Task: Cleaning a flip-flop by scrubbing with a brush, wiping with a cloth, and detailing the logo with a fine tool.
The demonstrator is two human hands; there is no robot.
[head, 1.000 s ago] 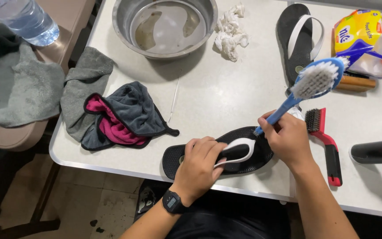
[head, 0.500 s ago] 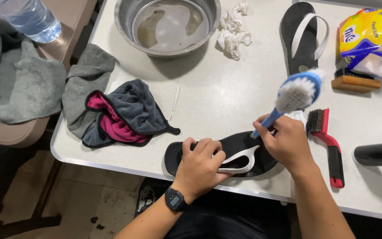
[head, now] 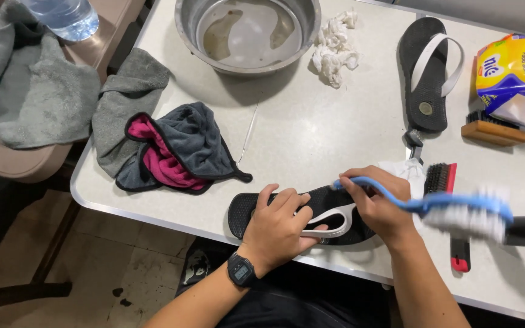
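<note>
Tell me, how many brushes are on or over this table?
3. A blue brush is in the right hand, a red-handled wire brush lies beside that hand, and a wooden brush sits under the yellow packet. Others may be hidden.

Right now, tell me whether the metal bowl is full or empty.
Nearly empty. The metal bowl stands upright on the table, with only a shallow, murky film of water across its bottom and patches of bare metal showing through.
</note>
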